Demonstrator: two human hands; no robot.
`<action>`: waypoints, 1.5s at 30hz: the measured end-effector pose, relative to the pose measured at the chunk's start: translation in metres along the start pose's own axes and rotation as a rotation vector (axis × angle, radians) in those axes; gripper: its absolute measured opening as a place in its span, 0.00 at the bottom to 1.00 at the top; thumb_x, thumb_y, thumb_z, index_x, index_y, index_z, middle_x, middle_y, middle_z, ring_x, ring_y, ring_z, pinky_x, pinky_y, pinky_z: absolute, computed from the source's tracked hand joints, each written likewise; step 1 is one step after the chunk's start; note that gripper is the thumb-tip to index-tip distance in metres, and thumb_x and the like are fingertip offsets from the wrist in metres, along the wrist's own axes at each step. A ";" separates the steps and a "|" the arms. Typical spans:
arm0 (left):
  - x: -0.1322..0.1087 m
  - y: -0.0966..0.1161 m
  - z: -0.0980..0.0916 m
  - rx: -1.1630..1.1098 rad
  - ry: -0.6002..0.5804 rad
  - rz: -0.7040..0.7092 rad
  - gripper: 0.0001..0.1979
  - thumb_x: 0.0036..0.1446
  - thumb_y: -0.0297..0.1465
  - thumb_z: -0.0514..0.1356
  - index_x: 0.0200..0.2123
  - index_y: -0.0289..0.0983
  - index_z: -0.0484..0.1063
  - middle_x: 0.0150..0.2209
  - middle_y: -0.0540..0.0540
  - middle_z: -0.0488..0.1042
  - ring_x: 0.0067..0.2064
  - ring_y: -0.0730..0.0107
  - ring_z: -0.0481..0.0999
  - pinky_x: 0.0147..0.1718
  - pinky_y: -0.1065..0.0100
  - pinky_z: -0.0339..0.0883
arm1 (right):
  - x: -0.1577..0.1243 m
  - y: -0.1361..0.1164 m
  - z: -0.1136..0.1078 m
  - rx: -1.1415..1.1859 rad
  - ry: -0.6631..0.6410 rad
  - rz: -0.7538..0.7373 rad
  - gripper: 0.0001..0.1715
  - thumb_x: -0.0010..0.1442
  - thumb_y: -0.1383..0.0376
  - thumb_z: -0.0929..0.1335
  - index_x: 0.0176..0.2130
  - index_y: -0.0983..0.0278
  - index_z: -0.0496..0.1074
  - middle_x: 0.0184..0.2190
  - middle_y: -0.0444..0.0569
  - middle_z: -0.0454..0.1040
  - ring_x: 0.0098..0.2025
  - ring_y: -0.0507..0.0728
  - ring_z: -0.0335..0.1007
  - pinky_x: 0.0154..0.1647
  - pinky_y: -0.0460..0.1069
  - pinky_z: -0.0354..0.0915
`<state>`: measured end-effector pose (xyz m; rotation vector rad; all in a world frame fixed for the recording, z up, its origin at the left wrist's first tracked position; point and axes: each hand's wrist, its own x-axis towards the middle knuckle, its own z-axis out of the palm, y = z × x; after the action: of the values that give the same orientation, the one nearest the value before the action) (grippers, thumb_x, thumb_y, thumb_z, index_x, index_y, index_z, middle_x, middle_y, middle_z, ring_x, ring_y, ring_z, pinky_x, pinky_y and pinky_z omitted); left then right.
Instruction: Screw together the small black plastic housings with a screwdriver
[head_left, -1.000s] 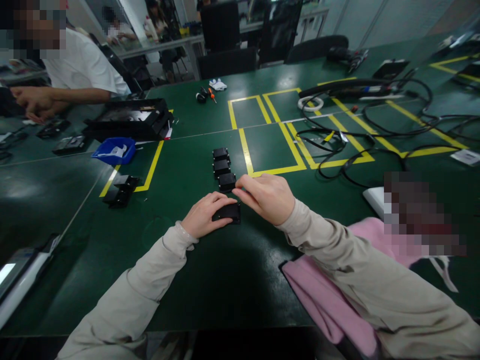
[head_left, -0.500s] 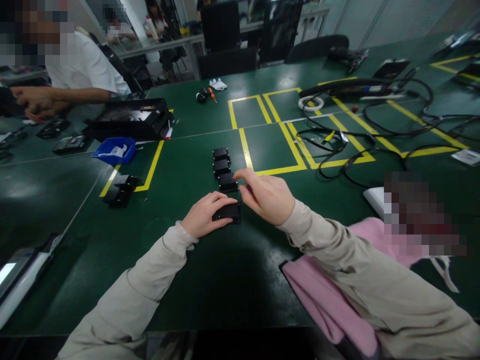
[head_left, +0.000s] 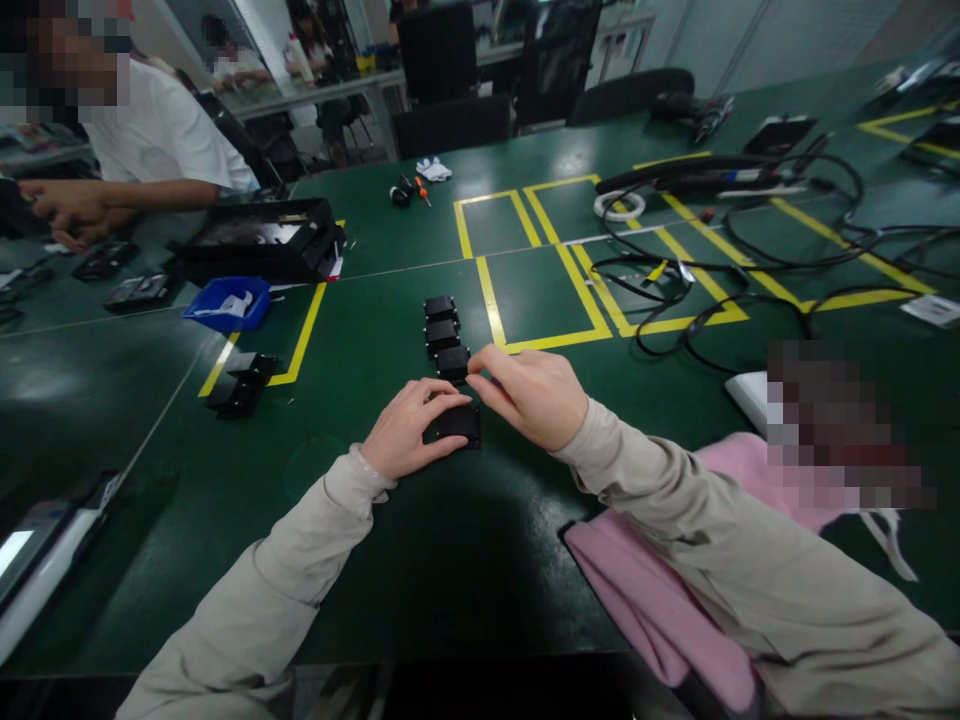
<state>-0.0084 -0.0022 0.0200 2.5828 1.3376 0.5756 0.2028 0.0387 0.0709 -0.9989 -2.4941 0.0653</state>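
My left hand (head_left: pixel 409 430) is wrapped around a small black box-shaped part (head_left: pixel 460 427) lying on the green table, thumb on its near side and fingers over its far side. Just beyond that part's right end, my right hand (head_left: pixel 532 395) is closed, with thumb and index fingertips drawn together; whatever may be between them is hidden or too small to name. Those fingertips are beside the nearest of three similar black parts (head_left: pixel 442 335), which stand in a short row leading away from me. Whether they touch it I cannot tell.
Two black parts (head_left: pixel 241 382) lie to the left near a blue tray (head_left: pixel 229 300) and a black bin (head_left: pixel 255 240). Another person's hands (head_left: pixel 64 210) are at far left. Cables (head_left: pixel 694 265) sprawl on the right. Pink cloth (head_left: pixel 660 600) lies under my right sleeve.
My right hand's thumb and index fingertips have come closer together and shifted slightly left. My left hand keeps its hold on the black part.
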 end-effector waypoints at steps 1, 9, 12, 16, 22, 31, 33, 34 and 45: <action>0.001 0.002 -0.002 0.030 0.039 -0.004 0.22 0.60 0.43 0.58 0.54 0.38 0.68 0.50 0.39 0.68 0.50 0.56 0.67 0.49 0.57 0.64 | 0.000 0.000 0.000 -0.007 0.000 0.009 0.18 0.67 0.59 0.56 0.43 0.64 0.69 0.27 0.47 0.77 0.27 0.54 0.72 0.28 0.48 0.49; 0.018 0.026 -0.014 -0.006 -0.075 -0.177 0.13 0.62 0.37 0.57 0.48 0.40 0.68 0.24 0.54 0.66 0.27 0.71 0.69 0.28 0.71 0.59 | -0.001 -0.001 0.001 0.040 0.016 0.031 0.19 0.63 0.65 0.57 0.51 0.65 0.65 0.29 0.45 0.77 0.29 0.55 0.73 0.30 0.48 0.53; 0.032 0.034 -0.015 0.115 -0.185 -0.290 0.12 0.61 0.37 0.56 0.47 0.42 0.69 0.23 0.53 0.69 0.28 0.66 0.73 0.26 0.70 0.58 | -0.001 -0.001 0.000 0.068 0.009 0.029 0.19 0.63 0.65 0.58 0.52 0.65 0.64 0.29 0.45 0.77 0.29 0.55 0.73 0.31 0.48 0.54; 0.050 0.041 -0.015 0.301 -0.330 -0.394 0.16 0.59 0.40 0.54 0.46 0.40 0.71 0.30 0.45 0.76 0.34 0.55 0.78 0.30 0.64 0.66 | 0.000 -0.001 -0.001 0.068 -0.007 0.013 0.18 0.66 0.60 0.57 0.50 0.65 0.66 0.27 0.45 0.76 0.29 0.55 0.72 0.30 0.48 0.53; 0.066 0.048 -0.016 0.338 -0.416 -0.402 0.16 0.57 0.39 0.54 0.45 0.40 0.74 0.39 0.40 0.79 0.42 0.49 0.79 0.38 0.56 0.71 | 0.000 -0.001 -0.001 0.051 -0.006 -0.009 0.20 0.67 0.57 0.57 0.48 0.65 0.67 0.28 0.47 0.77 0.30 0.56 0.73 0.30 0.48 0.54; 0.070 0.052 -0.014 0.358 -0.450 -0.411 0.18 0.60 0.40 0.53 0.44 0.34 0.74 0.37 0.37 0.79 0.42 0.47 0.80 0.40 0.55 0.72 | 0.000 -0.001 0.003 0.116 -0.008 0.030 0.19 0.64 0.64 0.57 0.51 0.67 0.65 0.30 0.48 0.77 0.31 0.56 0.73 0.33 0.47 0.57; 0.071 0.052 -0.014 0.364 -0.455 -0.403 0.17 0.60 0.39 0.53 0.44 0.34 0.73 0.37 0.37 0.79 0.42 0.48 0.80 0.41 0.56 0.72 | 0.000 0.000 0.003 0.120 -0.002 0.021 0.19 0.64 0.63 0.57 0.51 0.67 0.65 0.29 0.48 0.76 0.29 0.55 0.72 0.32 0.47 0.57; 0.071 0.053 -0.014 0.367 -0.454 -0.398 0.17 0.60 0.38 0.53 0.44 0.34 0.73 0.36 0.37 0.79 0.42 0.49 0.80 0.41 0.56 0.72 | -0.001 0.000 0.003 0.119 0.002 0.017 0.19 0.64 0.63 0.58 0.50 0.67 0.66 0.28 0.47 0.76 0.29 0.55 0.72 0.32 0.47 0.57; 0.071 0.053 -0.015 0.379 -0.445 -0.361 0.15 0.63 0.33 0.49 0.46 0.34 0.71 0.37 0.37 0.79 0.43 0.50 0.80 0.42 0.56 0.71 | -0.001 0.003 0.005 0.105 0.060 -0.006 0.18 0.64 0.63 0.57 0.48 0.67 0.67 0.26 0.46 0.74 0.28 0.54 0.70 0.32 0.47 0.57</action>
<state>0.0619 0.0242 0.0694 2.4181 1.8032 -0.3228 0.2036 0.0410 0.0653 -0.9362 -2.4126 0.1604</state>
